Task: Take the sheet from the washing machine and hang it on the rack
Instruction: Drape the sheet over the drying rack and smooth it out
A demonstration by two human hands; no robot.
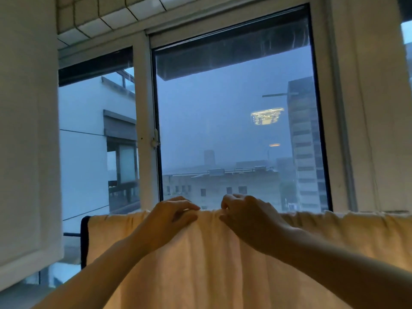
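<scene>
- Two hands meet at the top fold of the sheet, which lies draped over the rack in front of the window. The rail itself is hidden beneath the cloth.
- Left hand: fingers curled over the crest, thumb on the near face, grip clamped on the fold.
- Right hand: fingers bent down onto the same crest, just beside the left hand, grip likewise pinched on the cloth.
- The hands sit near the middle, where the fabric gathers into vertical pleats. Holding there probably lets the person draw the gathers outward along the rail so the cloth dries flat.
- The near panel hangs past the lower edge of the view. The far panel is unseen, so the balance of the drape cannot be judged.
- A dark blue strip runs down the sheet's left edge, touching it. Whether it is a border or a separate cloth cannot be told.
- Judged stage: sheet on the rack, spreading not yet done.
</scene>
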